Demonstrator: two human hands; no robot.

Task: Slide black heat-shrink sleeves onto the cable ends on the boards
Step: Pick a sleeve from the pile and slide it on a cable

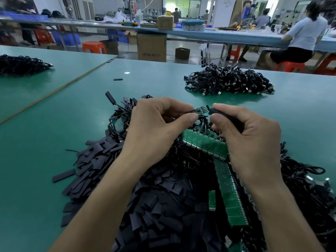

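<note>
My left hand (158, 122) pinches a small green circuit board (201, 108) on a cable end between thumb and forefinger, above the table. My right hand (247, 135) grips a black heat-shrink sleeve (213, 111), whose open end sits right at the board's free tip. Beneath my hands lie long green board strips (229, 190) among tangled black cables. A big heap of flat black sleeves (158, 202) spreads under my forearms.
The green table (54, 135) carries a finished cable pile (229, 81) at the back right and another pile (21, 63) at the far left. One loose sleeve (118, 79) lies mid-table. People sit at benches beyond, with orange stools and cardboard boxes.
</note>
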